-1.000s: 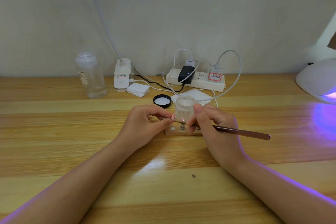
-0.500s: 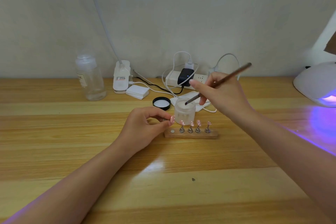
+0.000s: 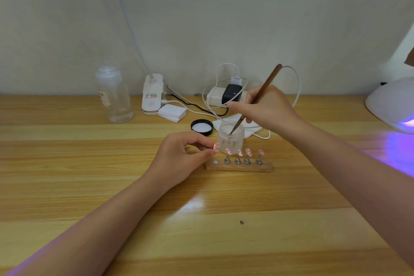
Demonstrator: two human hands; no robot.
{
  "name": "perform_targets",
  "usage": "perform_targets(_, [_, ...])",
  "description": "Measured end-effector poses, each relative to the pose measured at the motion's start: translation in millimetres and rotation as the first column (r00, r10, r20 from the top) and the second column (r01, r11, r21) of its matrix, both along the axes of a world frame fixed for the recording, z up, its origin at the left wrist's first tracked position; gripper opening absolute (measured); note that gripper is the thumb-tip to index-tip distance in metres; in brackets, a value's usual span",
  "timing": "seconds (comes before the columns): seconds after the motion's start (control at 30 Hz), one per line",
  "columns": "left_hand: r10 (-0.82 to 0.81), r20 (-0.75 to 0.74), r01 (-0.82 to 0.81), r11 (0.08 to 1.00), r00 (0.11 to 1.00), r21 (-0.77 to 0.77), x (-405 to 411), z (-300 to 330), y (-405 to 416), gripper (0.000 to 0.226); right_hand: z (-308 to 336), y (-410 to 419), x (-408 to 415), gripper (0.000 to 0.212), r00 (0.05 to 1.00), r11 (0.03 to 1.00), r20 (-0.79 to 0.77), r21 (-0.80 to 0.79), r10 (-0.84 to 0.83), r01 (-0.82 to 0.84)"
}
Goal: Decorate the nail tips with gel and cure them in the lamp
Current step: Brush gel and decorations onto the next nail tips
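My left hand (image 3: 179, 159) pinches a small metal stand carrying a pink nail tip (image 3: 215, 148), held just left of the wooden holder (image 3: 238, 166). Several more pink nail tips (image 3: 248, 152) stand on metal pegs in that holder. Behind it sits an open frosted jar (image 3: 230, 136). My right hand (image 3: 267, 107) grips a brown brush (image 3: 257, 98), whose tip dips into the jar. The white curing lamp (image 3: 392, 103) glows violet at the right edge.
The jar's black lid (image 3: 201, 127) lies left of the jar. A clear bottle (image 3: 114, 96), a white desk-lamp base (image 3: 152, 96), a stack of white pads (image 3: 172, 113), a power strip with plugs and cables (image 3: 230, 94) and a white wipe (image 3: 224, 122) line the back of the wooden table.
My right hand lifted the brush away from the nail tip, swung it upright and lowered its tip into the jar. My left hand kept its pinch on the nail tip's stand.
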State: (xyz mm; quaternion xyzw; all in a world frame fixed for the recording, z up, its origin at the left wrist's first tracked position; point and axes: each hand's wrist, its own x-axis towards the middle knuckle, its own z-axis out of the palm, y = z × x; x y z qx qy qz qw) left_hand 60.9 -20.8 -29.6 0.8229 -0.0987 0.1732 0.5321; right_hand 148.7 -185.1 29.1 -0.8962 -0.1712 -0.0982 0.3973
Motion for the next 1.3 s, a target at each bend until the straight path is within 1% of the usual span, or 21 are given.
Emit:
perform_targets(0.07, [-0.001,0.002,0.001,1.0,1.0,0.0,0,0,0,0.016,3,-5,1,0.039,0.999,0.998,-0.033,0.06,0.004,-0.002])
perform_targets(0.4, [-0.004,-0.001,0.004,1.0,1.0,0.007,-1,1,0,0.014,4,-26,6,0.035,0.986,0.972,-0.163,0.225,-0.028,0.065])
perform_targets(0.6, [-0.008,0.003,0.008,1.0,1.0,0.015,-2,2,-1,0.013,7,-34,5,0.038,0.981,0.952,-0.183,0.287,-0.058,0.11])
perform_targets(0.67, [-0.007,0.002,0.007,1.0,1.0,0.013,-1,2,-1,0.014,7,-33,1,0.039,0.979,0.93,-0.193,0.346,-0.058,0.123])
perform_targets(0.73, [-0.003,-0.006,0.003,1.0,1.0,0.007,-1,2,0,0.015,4,-30,-9,0.035,0.982,0.896,-0.186,0.433,-0.015,0.095])
perform_targets(0.8, [-0.004,-0.011,0.004,1.0,1.0,0.002,-1,2,0,0.015,-2,-25,-22,0.03,0.991,0.88,-0.129,0.473,0.022,0.042])
perform_targets(0.9, [-0.009,-0.009,0.009,1.0,1.0,-0.001,-1,2,0,0.015,-21,-18,-44,0.02,0.993,0.89,0.031,0.441,0.112,-0.114])
perform_targets(0.97, [-0.01,-0.004,0.01,1.0,1.0,-0.001,-1,2,0,0.016,-35,-15,-59,0.014,0.975,0.902,0.148,0.378,0.165,-0.21])
perform_targets(1.03, [-0.005,-0.003,0.005,1.0,1.0,0.007,-1,1,0,0.017,-47,-13,-67,0.015,0.934,0.923,0.306,0.273,0.184,-0.271])
perform_targets(1.07, [-0.002,-0.006,0.002,1.0,1.0,0.013,-1,1,0,0.017,-51,-12,-69,0.019,0.912,0.925,0.36,0.24,0.197,-0.295])
perform_targets(1.13, [0.004,-0.014,-0.003,1.0,1.0,0.015,-1,1,0,0.017,-55,-11,-72,0.026,0.902,0.916,0.377,0.247,0.208,-0.315])
perform_targets(1.2, [0.004,-0.02,-0.004,1.0,1.0,0.002,-1,1,0,0.015,-57,-11,-73,0.027,0.903,0.909,0.378,0.269,0.205,-0.319])
perform_targets(1.3, [0.008,-0.023,-0.007,1.0,1.0,0.009,-1,1,0,0.012,-60,-12,-74,0.029,0.88,0.929,0.429,0.202,0.201,-0.311])
